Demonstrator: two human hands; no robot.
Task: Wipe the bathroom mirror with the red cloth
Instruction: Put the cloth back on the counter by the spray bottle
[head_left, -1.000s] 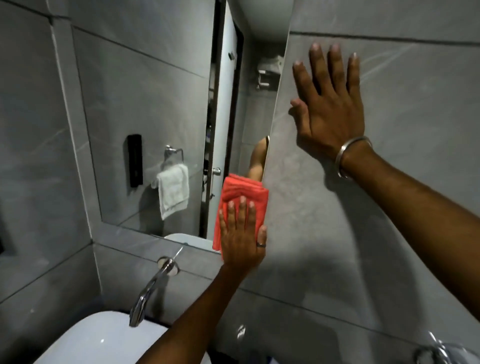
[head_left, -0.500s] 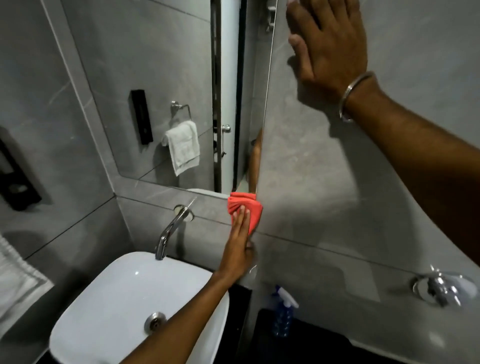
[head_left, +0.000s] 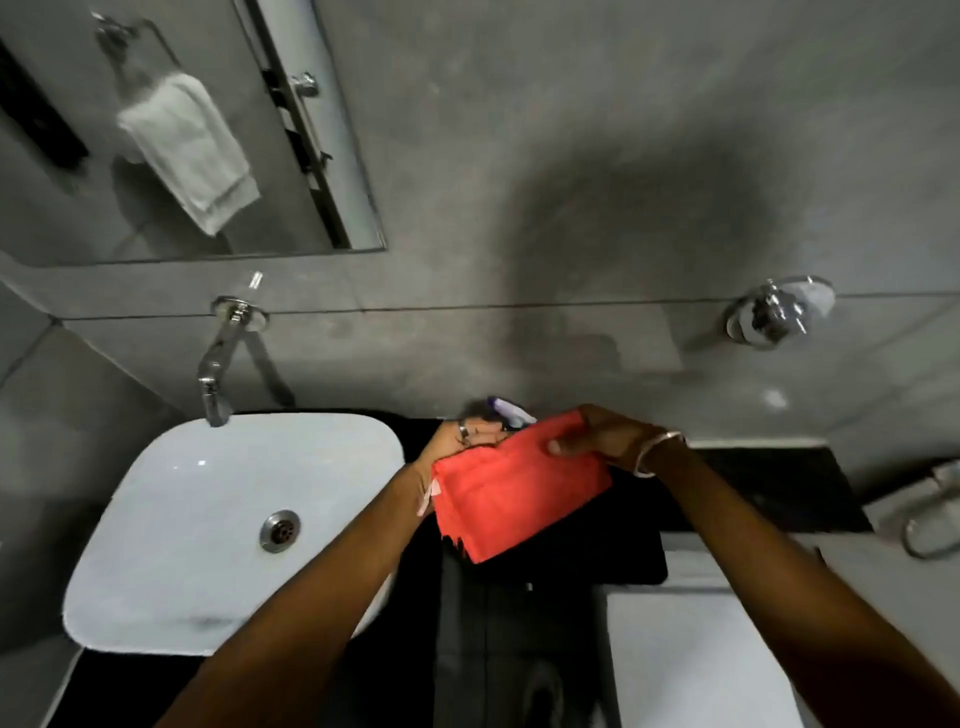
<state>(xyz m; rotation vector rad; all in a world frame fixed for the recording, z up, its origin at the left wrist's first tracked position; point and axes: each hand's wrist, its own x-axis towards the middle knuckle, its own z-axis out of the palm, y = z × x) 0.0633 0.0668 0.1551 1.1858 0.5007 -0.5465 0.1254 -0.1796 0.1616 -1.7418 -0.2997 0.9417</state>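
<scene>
The red cloth (head_left: 519, 491) is folded and held low over the black counter, well below the mirror. My left hand (head_left: 460, 441) grips its left edge; a ring shows on one finger. My right hand (head_left: 597, 439), with a metal bangle at the wrist, pinches the cloth's upper right edge, thumb on top. The mirror (head_left: 156, 156) hangs on the grey tiled wall at the upper left; it reflects a white towel and a door. Neither hand touches the mirror.
A white basin (head_left: 171, 519) sits at the lower left under a chrome wall tap (head_left: 221, 358). A purple-capped spray bottle (head_left: 506, 410) stands just behind my hands. A chrome fitting (head_left: 774, 314) is on the wall at right. A white surface (head_left: 696, 649) lies at the lower right.
My left hand brought the cloth down off the mirror's lower edge to counter height. My right hand left the wall and took hold of the cloth. The view tilted downward.
</scene>
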